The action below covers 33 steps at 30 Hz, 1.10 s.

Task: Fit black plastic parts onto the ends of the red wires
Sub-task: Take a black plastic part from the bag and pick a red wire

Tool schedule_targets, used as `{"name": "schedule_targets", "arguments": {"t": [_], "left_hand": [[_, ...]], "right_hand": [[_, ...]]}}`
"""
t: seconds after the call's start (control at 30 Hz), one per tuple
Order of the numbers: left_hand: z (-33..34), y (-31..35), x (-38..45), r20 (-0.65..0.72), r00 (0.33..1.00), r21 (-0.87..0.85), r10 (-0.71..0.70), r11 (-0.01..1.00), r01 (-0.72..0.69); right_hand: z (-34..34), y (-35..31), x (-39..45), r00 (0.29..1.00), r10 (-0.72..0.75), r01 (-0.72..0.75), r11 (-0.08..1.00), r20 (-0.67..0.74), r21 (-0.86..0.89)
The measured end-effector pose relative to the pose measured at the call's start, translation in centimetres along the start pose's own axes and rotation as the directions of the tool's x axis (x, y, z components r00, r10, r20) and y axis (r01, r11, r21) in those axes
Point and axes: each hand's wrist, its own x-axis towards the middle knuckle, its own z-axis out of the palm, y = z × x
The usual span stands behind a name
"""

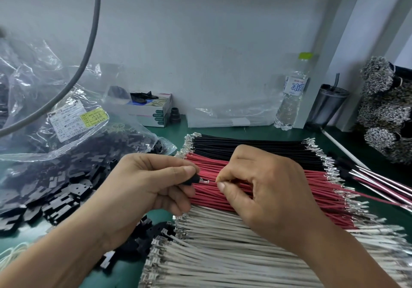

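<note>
My left hand (151,182) pinches a small black plastic part (192,180) between thumb and fingers, just above the left end of the red wire bundle (289,189). My right hand (263,189) pinches one red wire near its tip. That wire's metal terminal (204,182) points left and sits right at the mouth of the black part. How far the terminal is inside I cannot tell. A heap of loose black plastic parts (55,194) lies on the green mat to the left.
Black wires (256,148) lie behind the red ones, white wires (223,247) in front. Finished wires (379,180) lie at the right. Clear bags of black parts (66,118), a box (151,109), a water bottle (292,95), a metal cup (327,104) and a hanging grey cable (89,42) stand around.
</note>
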Motion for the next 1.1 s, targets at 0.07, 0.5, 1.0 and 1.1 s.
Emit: {"name": "schedule_targets", "arguments": {"t": [0.07,0.5,1.0,1.1], "left_hand": [[-0.1,-0.1,0.1,-0.005,1.000,-0.073,-0.010,0.997,0.010],[0.7,-0.5,0.2,-0.047,0.999,-0.185,0.001,0.983,-0.010],[2.0,-1.1,-0.4,-0.128,0.982,-0.086,0.137,0.985,-0.149],[1.9,-0.9,-0.5,-0.094,0.972,-0.035,0.213,0.975,-0.217]], "right_hand": [[0.3,-0.4,-0.1,0.999,-0.011,0.011,1.000,-0.037,0.001],[1.3,-0.7,-0.3,0.984,0.007,-0.014,0.999,-0.180,-0.039],[1.8,-0.7,-0.4,0.981,0.193,-0.179,0.951,-0.033,0.253],[1.7,-0.6,-0.4,0.984,0.154,-0.138,0.975,-0.084,0.175]]}}
